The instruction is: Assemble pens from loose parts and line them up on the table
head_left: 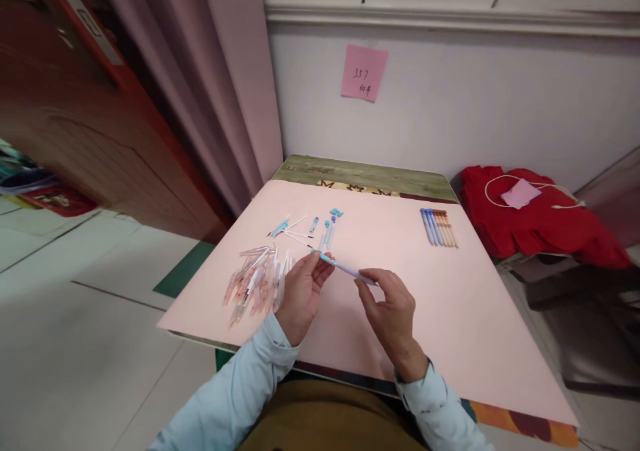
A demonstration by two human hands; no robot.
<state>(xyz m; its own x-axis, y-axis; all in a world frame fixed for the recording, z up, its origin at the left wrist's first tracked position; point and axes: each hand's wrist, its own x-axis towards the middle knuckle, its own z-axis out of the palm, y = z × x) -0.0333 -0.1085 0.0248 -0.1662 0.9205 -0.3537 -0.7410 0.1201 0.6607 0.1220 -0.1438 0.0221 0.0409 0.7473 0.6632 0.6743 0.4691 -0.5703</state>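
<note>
Above the middle of the table, both my hands hold one slim pen, blue toward the left and pale lavender toward the right. My left hand pinches the blue part, near a dark tip. The lavender end is between the thumb and fingers of my right hand. Just beyond lie pale blue pen barrels and small blue pieces. White refills and blue pen parts are spread left of them. Beside my left hand is a heap of clear and pinkish pen parts.
Several blue pens and brown-topped pens form a row at the right on the pink-covered table. A red cloth with a white cable lies beyond the table's right edge. A wooden door stands left.
</note>
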